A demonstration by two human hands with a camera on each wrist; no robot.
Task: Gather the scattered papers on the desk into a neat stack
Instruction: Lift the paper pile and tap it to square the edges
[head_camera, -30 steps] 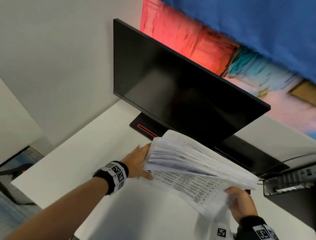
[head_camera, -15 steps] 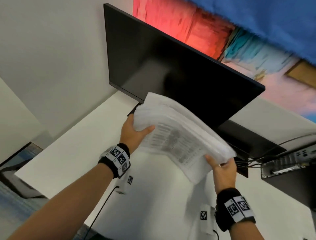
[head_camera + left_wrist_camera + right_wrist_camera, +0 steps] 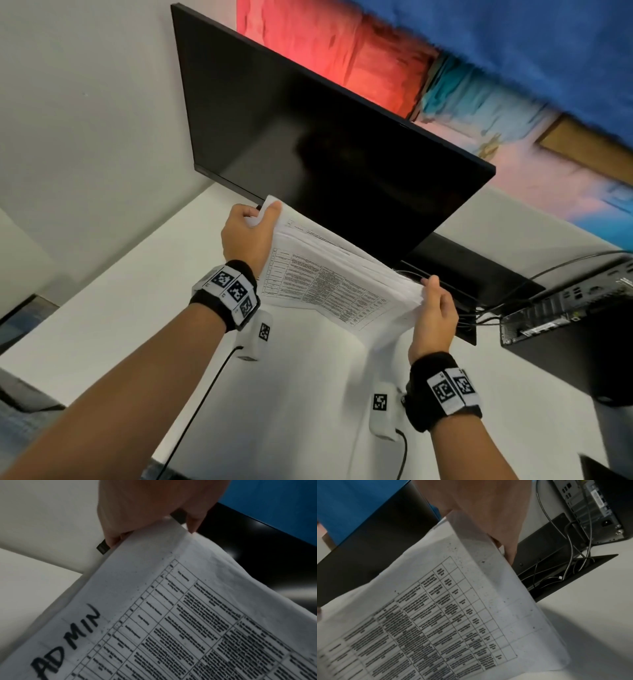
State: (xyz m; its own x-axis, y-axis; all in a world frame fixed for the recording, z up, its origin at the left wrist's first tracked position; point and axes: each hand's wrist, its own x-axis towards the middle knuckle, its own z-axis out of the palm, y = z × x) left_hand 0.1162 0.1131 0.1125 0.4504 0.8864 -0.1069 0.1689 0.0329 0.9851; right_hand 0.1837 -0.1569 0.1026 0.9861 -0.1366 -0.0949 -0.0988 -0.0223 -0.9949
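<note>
Now both hands are holding the papers (image 3: 337, 284) above the desk (image 3: 113, 318): left hand (image 3: 245, 236) pinching one end, right hand (image 3: 435, 315) the other. Light, floppy sheets are probably sliding; gripping opposite edges seems best.

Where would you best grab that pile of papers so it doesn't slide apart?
By its two short ends, one from each side, as the left hand and right hand do now. The pile of papers is wide and floppy with fanned edges, so pinching both ends probably keeps the sheets together.
</note>
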